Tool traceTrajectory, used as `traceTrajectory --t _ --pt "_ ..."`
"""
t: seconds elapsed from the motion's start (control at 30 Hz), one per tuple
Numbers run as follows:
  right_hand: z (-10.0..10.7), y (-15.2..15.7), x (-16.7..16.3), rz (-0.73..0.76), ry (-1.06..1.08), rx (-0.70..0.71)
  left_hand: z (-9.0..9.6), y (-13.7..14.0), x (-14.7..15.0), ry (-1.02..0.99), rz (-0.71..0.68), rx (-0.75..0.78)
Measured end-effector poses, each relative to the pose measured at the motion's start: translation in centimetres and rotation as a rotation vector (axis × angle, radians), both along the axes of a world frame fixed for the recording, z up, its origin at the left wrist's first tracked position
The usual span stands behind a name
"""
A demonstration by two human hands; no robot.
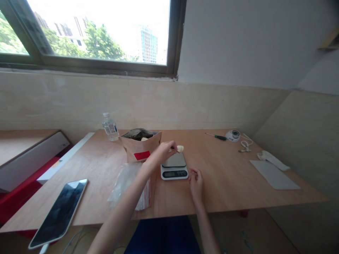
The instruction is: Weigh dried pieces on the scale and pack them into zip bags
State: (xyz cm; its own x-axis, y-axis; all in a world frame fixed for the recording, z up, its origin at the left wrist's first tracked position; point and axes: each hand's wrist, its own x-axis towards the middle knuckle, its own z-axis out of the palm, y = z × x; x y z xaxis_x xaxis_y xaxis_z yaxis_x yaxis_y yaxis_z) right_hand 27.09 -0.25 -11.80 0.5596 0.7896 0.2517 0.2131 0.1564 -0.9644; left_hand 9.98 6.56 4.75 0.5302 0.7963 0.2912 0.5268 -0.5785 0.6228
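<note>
My left hand [167,151] reaches over the kitchen scale [174,173], its fingers pinching a small cream-coloured slice [180,149]. Beneath that hand is the scale's square metal plate; the display in front is too small to read. Beside the scale's right front corner, my right hand [196,178] rests on the table with loosely bent fingers and nothing seen in them. A brown pouch [129,150] with a red label stands open left of the scale, and a pale piece shows at its mouth. In front of it lies a stack of clear zip bags [124,180], partly covered by my left forearm.
A water bottle [110,128] stands behind the pouch. At the left front edge lies a tablet [59,211] with a cable. Further right are a screwdriver [220,137], a white dome camera [233,135], a coiled cable [245,145] and a white sheet [274,174].
</note>
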Motion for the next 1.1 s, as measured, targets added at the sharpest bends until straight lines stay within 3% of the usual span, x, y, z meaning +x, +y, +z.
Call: traceTrajectory --t 0.13,0.2,0.27,0.33,0.43,0.53,0.63,0.7,0.8,1.1 --pt "-0.2 0.3 0.0 -0.012 0.004 0.0 -5.7 2.3 1.4 -0.012 0.052 -0.018" --pt "-0.2 0.4 -0.1 -0.009 -0.001 0.001 -6.9 2.4 1.5 -0.016 0.073 -0.019" --pt "-0.3 0.4 -0.1 -0.007 -0.001 -0.002 -7.0 2.1 1.4 -0.022 0.073 -0.01" --pt "-0.2 0.3 -0.1 -0.001 0.002 -0.011 -5.7 1.5 1.3 -0.038 0.054 0.014" --pt "0.0 0.1 0.0 0.016 0.006 -0.033 -1.6 0.0 0.9 -0.122 0.066 0.167" --pt "0.3 -0.2 -0.1 0.013 0.009 -0.036 3.2 -1.2 -0.4 -0.213 0.308 0.386" --pt "0.5 -0.3 -0.1 0.013 0.016 -0.042 6.0 -1.4 -2.5 -0.111 0.606 0.383" --pt "0.5 -0.3 -0.1 0.025 0.02 -0.052 6.7 -1.2 -3.7 0.032 0.711 0.272" --pt "0.5 -0.3 0.0 0.032 0.023 -0.053 6.8 -1.0 -4.5 0.159 0.758 0.181" --pt "0.6 -0.3 -0.2 0.019 0.036 -0.045 6.8 -2.5 -6.1 0.138 0.673 0.204"
